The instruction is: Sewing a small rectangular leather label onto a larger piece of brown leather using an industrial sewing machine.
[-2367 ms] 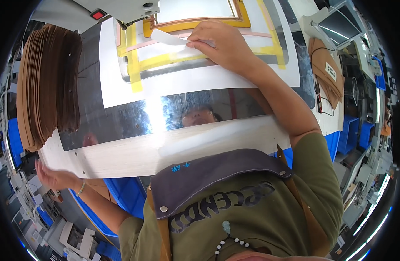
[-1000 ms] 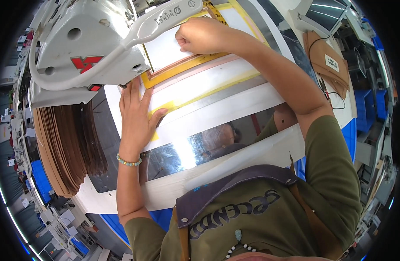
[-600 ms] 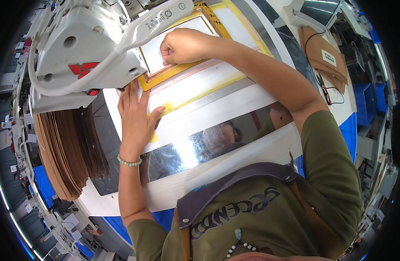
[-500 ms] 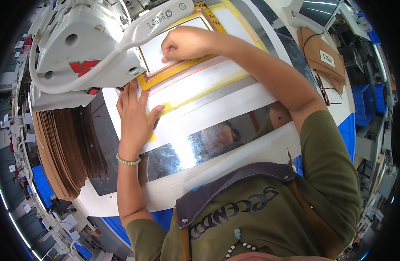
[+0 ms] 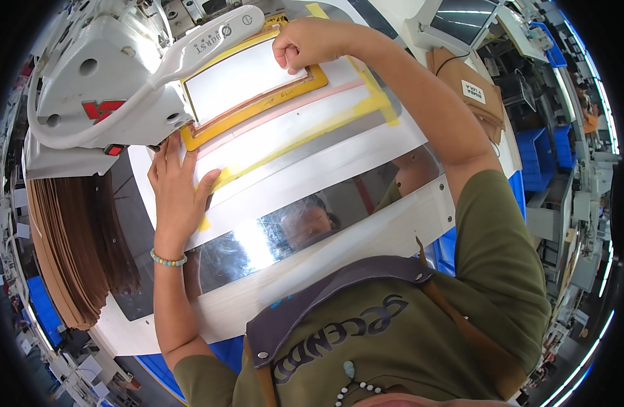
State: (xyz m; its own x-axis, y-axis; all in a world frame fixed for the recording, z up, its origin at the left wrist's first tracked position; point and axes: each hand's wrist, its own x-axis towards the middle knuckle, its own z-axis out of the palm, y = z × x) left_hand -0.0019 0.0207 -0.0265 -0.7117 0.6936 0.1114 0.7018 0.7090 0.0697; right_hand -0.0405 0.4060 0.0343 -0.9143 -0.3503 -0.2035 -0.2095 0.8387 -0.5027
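Note:
My right hand [image 5: 305,46] is closed, fingertips curled down on the white panel [image 5: 237,78] inside a yellow frame [image 5: 230,126] with a copper-coloured inner rim, near its right end; what the fingertips hold, if anything, is hidden. My left hand [image 5: 180,186] lies open, fingers spread, on the white sheet [image 5: 271,141] marked with yellow tape and pink strips, below the frame's left corner. The white machine head [image 5: 98,71], with a hose-linked grey handle, overhangs beside both the frame and my left fingertips.
A stack of brown pieces [image 5: 68,251] stands at left on a steel plate [image 5: 251,247]. At right lie brown pieces with a white label [image 5: 461,81], below a screen [image 5: 454,20]. Blue bins [image 5: 532,156] and other workstations fill the edges.
My left hand has risen from below the table edge onto the sheet. My right hand first held a white strip, then curled onto the panel, and has since shifted toward its right end.

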